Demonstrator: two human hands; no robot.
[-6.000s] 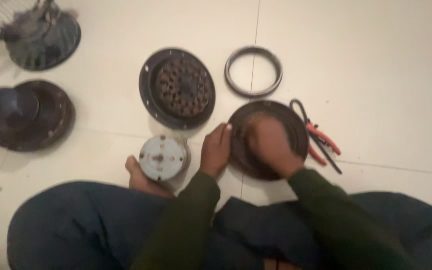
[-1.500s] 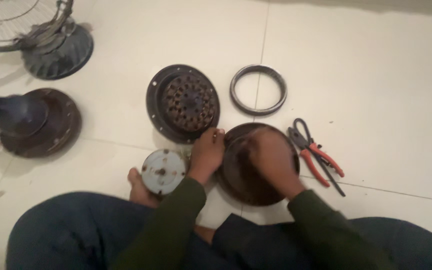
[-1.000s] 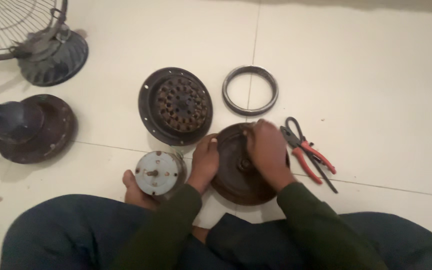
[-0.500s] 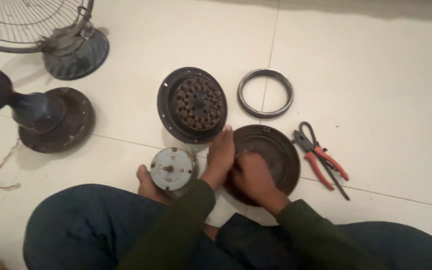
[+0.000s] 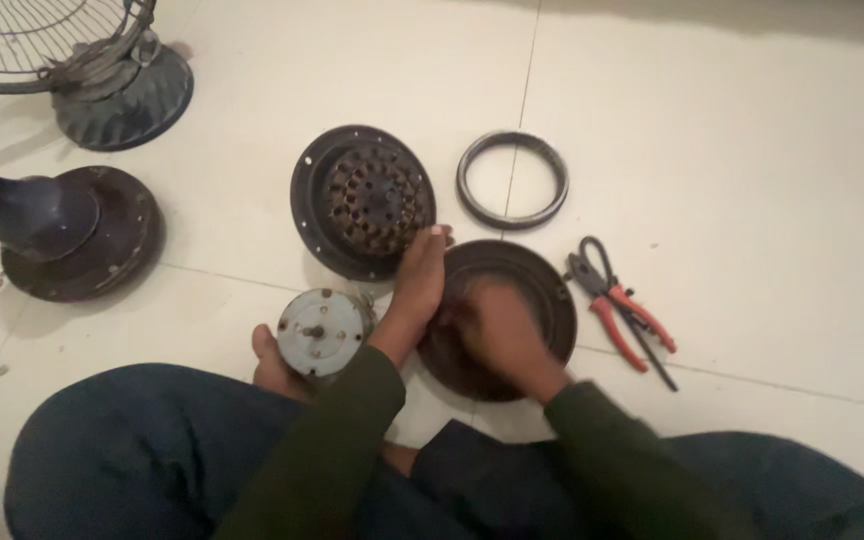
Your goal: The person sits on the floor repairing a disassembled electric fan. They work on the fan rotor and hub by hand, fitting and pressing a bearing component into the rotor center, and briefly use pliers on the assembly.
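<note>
A dark round metal cover (image 5: pixel 542 290) lies on the tiled floor in front of me. My left hand (image 5: pixel 419 280) grips its left rim, fingers pointing away from me. My right hand (image 5: pixel 497 330) rests inside the cover, blurred, fingers curled; whether it holds anything I cannot tell. Just left of the cover stands a small grey cylindrical motor (image 5: pixel 320 330) with a short shaft, beside my bare foot (image 5: pixel 272 365).
Beyond the cover lie a perforated round housing (image 5: pixel 364 198) and a dark ring (image 5: pixel 512 180). Red-handled pliers (image 5: pixel 620 310) lie to the right. A fan base with stem (image 5: pixel 72 235) and a wire fan guard (image 5: pixel 42 45) on another base sit at the far left.
My right hand has shifted within the cover from its upper right part to lower left of centre, while my left hand stays on the rim. The camera view has drifted slightly.
</note>
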